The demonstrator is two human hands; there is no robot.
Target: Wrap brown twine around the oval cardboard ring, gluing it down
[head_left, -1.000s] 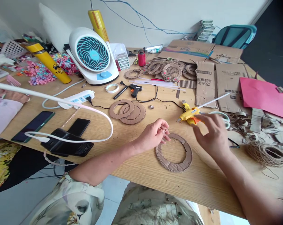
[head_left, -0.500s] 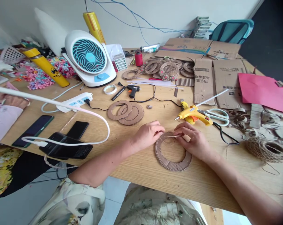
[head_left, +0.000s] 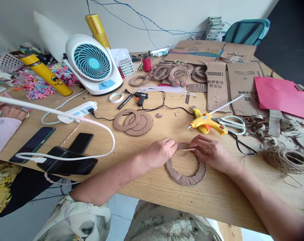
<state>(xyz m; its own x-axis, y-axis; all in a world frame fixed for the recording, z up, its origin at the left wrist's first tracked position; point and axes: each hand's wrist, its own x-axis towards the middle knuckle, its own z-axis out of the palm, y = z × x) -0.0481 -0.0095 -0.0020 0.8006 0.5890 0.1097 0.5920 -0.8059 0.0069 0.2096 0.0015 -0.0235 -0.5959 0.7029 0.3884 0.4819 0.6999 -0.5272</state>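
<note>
A cardboard ring (head_left: 185, 178) lies flat near the table's front edge. My left hand (head_left: 164, 151) is closed at the ring's upper left, its fingertips pinched on something too small to make out. At the upper right of the ring, my right hand (head_left: 207, 149) pinches a thin strand of twine (head_left: 189, 149) that crosses over the ring's top. Just beyond my right hand rests a yellow glue gun (head_left: 209, 124), beside scissors (head_left: 233, 124). Two more cardboard pieces (head_left: 139, 124) overlap to the upper left of my hands.
A twine coil (head_left: 287, 160) and paper scraps lie at right. Flattened cardboard (head_left: 243, 87) and a pink sheet (head_left: 282, 98) are behind. Left are a fan (head_left: 93, 63), a power strip (head_left: 76, 112), phones (head_left: 32, 144) and a white cable (head_left: 101, 124). Another person's hand (head_left: 13, 113) is far left.
Both hands have moved slightly down in view, and the right fingers are drawn closer together at the strand. The camera view has shifted a little.
</note>
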